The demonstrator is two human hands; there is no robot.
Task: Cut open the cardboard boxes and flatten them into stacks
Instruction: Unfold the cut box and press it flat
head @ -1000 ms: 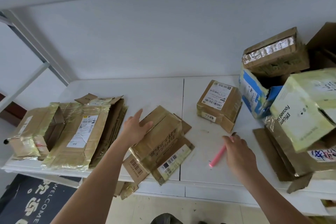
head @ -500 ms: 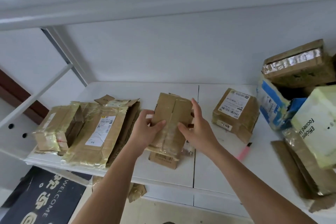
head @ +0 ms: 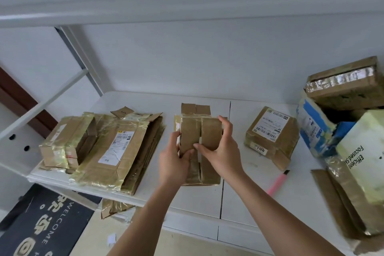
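A small brown taped box (head: pixel 199 133), cut open with its flaps loose, stands on end at the middle of the white table (head: pixel 207 199). My left hand (head: pixel 173 162) grips its left side and lower edge. My right hand (head: pixel 218 151) grips its right side, thumb across the front flaps, fingers curled over the top right corner. A stack of flattened boxes (head: pixel 116 147) lies at the table's left. A pink utility knife (head: pixel 277 183) lies loose on the table to the right of my right arm.
A sealed box with a shipping label (head: pixel 270 133) sits right of centre. Several more boxes are piled at the far right, among them a blue-and-white one (head: pixel 313 129) and a pale yellow one (head: pixel 365 151). A dark welcome mat (head: pixel 41 228) and cardboard scraps (head: pixel 114 209) lie on the floor.
My right hand left the pink knife on the table and joined my left hand on the small box. The box was lifted off the table, turned upright, and its flaps folded inward.
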